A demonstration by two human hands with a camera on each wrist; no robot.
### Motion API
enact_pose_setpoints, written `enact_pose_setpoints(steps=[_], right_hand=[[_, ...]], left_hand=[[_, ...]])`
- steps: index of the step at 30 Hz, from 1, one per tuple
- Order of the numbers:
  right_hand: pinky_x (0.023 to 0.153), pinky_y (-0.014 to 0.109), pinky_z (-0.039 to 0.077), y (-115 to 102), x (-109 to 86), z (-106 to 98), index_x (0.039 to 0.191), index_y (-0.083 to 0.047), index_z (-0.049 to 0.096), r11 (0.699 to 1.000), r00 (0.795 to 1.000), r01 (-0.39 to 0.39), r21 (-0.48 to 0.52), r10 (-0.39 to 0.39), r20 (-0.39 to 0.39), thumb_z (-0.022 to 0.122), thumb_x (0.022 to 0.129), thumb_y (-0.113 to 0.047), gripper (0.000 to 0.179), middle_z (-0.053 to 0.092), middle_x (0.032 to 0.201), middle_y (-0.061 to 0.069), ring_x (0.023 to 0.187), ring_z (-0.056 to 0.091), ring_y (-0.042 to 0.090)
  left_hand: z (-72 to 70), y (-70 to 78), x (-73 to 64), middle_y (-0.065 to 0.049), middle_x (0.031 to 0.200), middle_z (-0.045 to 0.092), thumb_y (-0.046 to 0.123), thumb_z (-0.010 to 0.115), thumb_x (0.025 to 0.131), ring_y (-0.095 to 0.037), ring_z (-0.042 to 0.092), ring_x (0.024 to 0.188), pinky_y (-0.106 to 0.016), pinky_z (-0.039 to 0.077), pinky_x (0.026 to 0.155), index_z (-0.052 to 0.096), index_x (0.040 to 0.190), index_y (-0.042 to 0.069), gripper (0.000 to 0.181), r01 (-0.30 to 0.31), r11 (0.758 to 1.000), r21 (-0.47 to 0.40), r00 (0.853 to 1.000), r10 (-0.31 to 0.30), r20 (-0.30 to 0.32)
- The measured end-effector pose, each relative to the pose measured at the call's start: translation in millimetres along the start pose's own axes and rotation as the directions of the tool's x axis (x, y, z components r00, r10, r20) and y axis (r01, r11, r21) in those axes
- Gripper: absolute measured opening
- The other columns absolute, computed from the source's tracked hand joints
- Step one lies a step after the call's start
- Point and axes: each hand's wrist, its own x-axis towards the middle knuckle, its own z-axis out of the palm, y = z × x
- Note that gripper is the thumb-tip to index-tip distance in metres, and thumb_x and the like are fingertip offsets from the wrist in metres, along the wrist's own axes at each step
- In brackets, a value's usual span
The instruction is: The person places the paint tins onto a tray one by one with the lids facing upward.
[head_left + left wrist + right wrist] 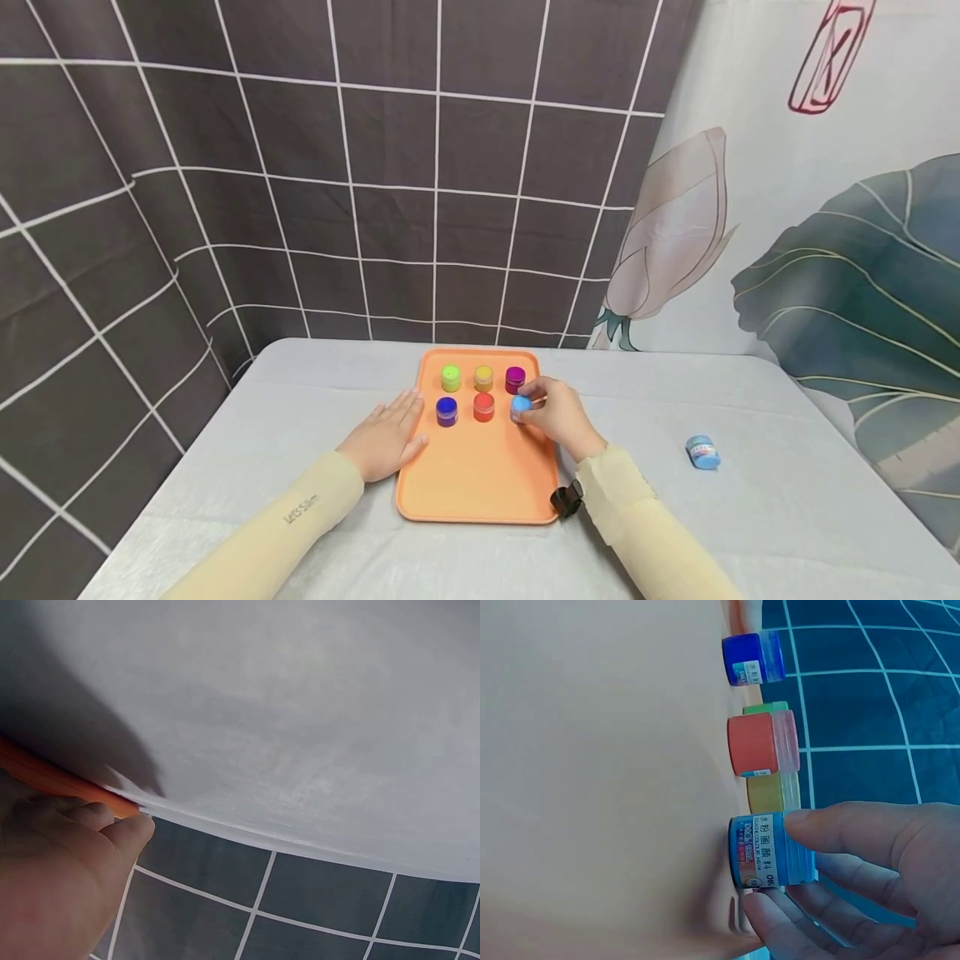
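My right hand pinches a light blue gouache paint jar by its lid, thumb on one side and fingers around the other. That jar stands at the right end of the nearer row on an orange tray. Beside it in that row are a red jar and a dark blue jar. Behind stand a green jar, a yellow jar and a purple jar. With fingers extended, my left hand rests along the tray's left edge.
Another light blue jar lies on its side on the white-covered table, right of the tray. A dark gridded curtain hangs behind the table, with a floral-print cloth on the right.
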Motion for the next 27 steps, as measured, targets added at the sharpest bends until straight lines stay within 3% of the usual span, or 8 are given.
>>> enact_pose_setpoints(steps=[10, 18, 27], right_hand=[[0.08, 0.04, 0.06, 5, -5.9, -15, 0.101, 0.002, 0.069, 0.996, 0.997, 0.083, -0.026, -0.083, -0.001, 0.081, 0.079, 0.0, 0.025, 0.07, 0.094, 0.011, 0.084, 0.067, 0.024], [0.081, 0.043, 0.06, 11, -20.0, -44, 0.112, 0.004, 0.068, 0.982, 0.997, 0.072, -0.174, -0.072, 0.008, 0.076, 0.087, -0.007, 0.028, 0.069, 0.104, 0.016, 0.09, 0.069, 0.028], [0.083, 0.048, 0.058, 23, -40.4, -77, 0.112, 0.006, 0.067, 0.96, 0.995, 0.097, -0.261, -0.099, 0.008, 0.073, 0.09, -0.01, 0.028, 0.069, 0.108, 0.021, 0.093, 0.068, 0.034]], left_hand=[[-3.6, 3.2, -2.4, -0.022, 0.163, 0.027, 0.039, 0.045, 0.107, -0.036, 0.023, 0.152, -0.056, 0.024, 0.121, 0.03, 0.155, -0.007, 0.068, 0.006, 1.0, -0.01, 1.0, -0.006, 0.009], [-4.1, 3.2, -2.8, -0.022, 0.163, 0.027, 0.039, 0.045, 0.107, -0.036, 0.024, 0.152, -0.057, 0.024, 0.121, 0.03, 0.155, -0.007, 0.068, 0.001, 1.0, -0.009, 1.0, -0.001, 0.009], [-4.7, 4.0, -2.3, -0.022, 0.164, 0.026, 0.04, 0.044, 0.107, -0.036, 0.023, 0.152, -0.056, 0.023, 0.121, 0.029, 0.156, -0.006, 0.068, 0.009, 1.0, -0.008, 1.0, -0.009, 0.016]])
